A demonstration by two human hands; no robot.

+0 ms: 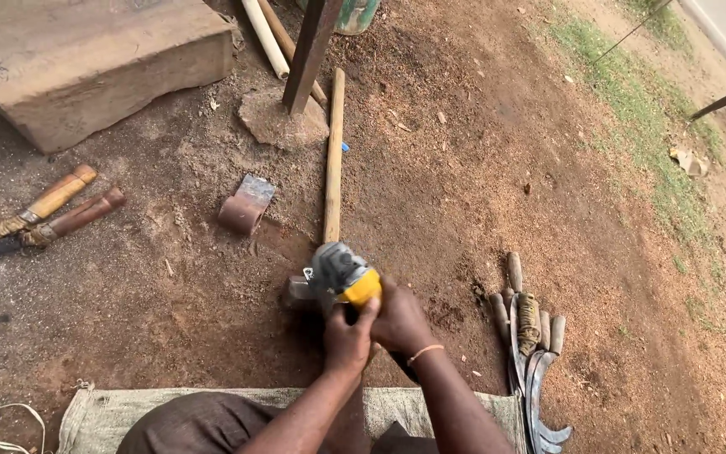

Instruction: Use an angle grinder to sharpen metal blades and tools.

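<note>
Both my hands grip a yellow and grey angle grinder [344, 277] low over the dirt ground. My left hand [348, 339] wraps the rear of its body from below. My right hand [400, 320], with a thin band on the wrist, clasps it from the right side. The grinder's head rests against the metal head of a hammer-like tool [299, 290], whose long wooden handle [334, 160] runs away from me across the ground.
A bundle of curved blades with wooden handles [529, 353] lies at right. Hedge shears [39, 214] lie at left, an iron axe head [246, 204] near the middle. A thick timber block [86, 59], a post in a concrete base [283, 118] and a sack mat [212, 403] surround me.
</note>
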